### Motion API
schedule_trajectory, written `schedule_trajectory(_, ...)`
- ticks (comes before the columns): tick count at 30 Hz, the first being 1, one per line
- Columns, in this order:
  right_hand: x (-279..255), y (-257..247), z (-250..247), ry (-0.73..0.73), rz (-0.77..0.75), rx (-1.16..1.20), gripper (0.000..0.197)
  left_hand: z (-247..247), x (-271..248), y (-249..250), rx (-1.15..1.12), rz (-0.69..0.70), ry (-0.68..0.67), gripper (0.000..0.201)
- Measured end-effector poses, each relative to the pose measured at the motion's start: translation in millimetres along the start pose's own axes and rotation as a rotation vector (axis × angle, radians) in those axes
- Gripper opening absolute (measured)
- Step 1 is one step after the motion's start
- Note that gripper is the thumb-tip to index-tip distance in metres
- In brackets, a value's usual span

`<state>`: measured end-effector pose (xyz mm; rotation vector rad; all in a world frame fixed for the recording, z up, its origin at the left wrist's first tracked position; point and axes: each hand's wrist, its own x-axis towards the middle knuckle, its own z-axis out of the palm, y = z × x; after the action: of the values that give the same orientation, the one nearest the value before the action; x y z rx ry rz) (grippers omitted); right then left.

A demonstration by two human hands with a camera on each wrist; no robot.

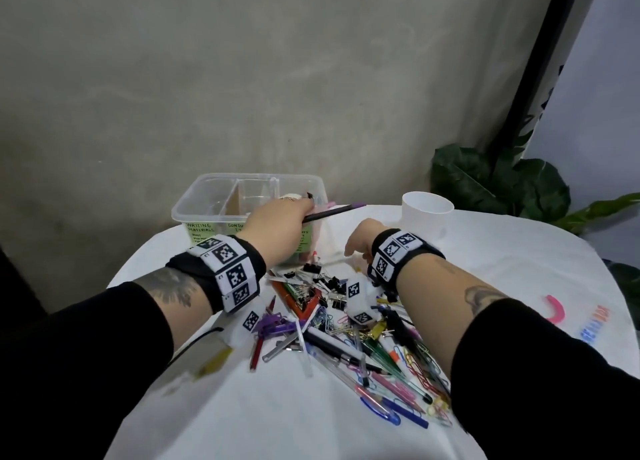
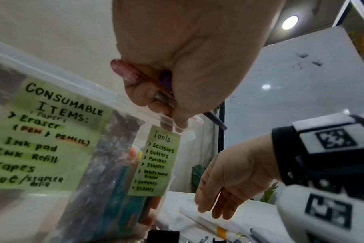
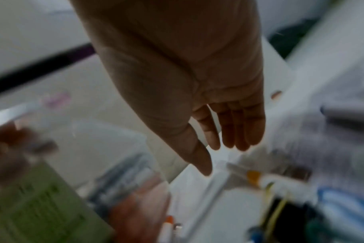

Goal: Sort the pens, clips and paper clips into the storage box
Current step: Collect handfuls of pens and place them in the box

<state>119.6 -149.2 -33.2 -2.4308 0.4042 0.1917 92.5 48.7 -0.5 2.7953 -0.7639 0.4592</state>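
My left hand (image 1: 287, 210) hovers over the right end of the clear storage box (image 1: 194, 205) and grips a few pens. One is a black pen with a purple end (image 1: 334, 211) that sticks out to the right. In the left wrist view the fingers (image 2: 156, 102) curl round a pinkish pen (image 2: 126, 72) and a purple one. My right hand (image 1: 358, 240) hangs just right of the box with straight fingers (image 3: 214, 141), holding nothing, above a clear pen (image 2: 199, 220). A mixed pile of pens, binder clips and paper clips (image 1: 346, 324) lies between my forearms.
Green labels (image 2: 44, 136) on the box front read Consumable Items and Tools; pens stand inside its right compartment. A white cup (image 1: 427, 210) stands right of the box. A pink curved piece (image 1: 556, 309) lies far right. A plant (image 1: 498, 182) is behind the round table's edge.
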Motion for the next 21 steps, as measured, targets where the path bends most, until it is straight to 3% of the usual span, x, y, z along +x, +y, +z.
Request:
schedule_trajectory(2,2.6,-0.7,3.8,-0.054,-0.036,-0.196,0.032,-2.1,-0.3,-2.3,-0.018,0.016,-0.019,0.032)
schedule_trajectory(4,-0.1,-10.3,6.0,-0.165,-0.009,-0.393,0.005,-5.2,2.2,-6.6,-0.097,-0.009,-0.048,0.027)
schedule_trajectory(7,-2.3,-24.7,1.2,-0.225,0.022,-0.602,0.018,-7.4,5.9,-15.6,-0.323,-0.066,-0.055,0.015)
schedule_trajectory(12,26.0,-33.6,10.8,-0.113,-0.025,-0.065,0.009,-2.6,4.2,-22.8,-0.71,-0.152,0.148,0.015)
schedule_trajectory(15,36.0,-43.7,27.4,-0.102,-0.043,-0.118,0.016,2.1,4.4,-26.9,-0.981,-0.26,0.256,0.018)
schedule_trajectory(19,41.5,-43.9,34.5,-0.187,-0.123,-0.225,0.006,-5.8,4.0,-30.3,-1.317,-0.372,0.208,0.04)
schedule_trajectory(21,44.6,-41.6,36.4,-0.199,-0.135,-0.233,0.007,-10.5,3.8,-29.8,-1.361,-0.37,0.191,0.043)
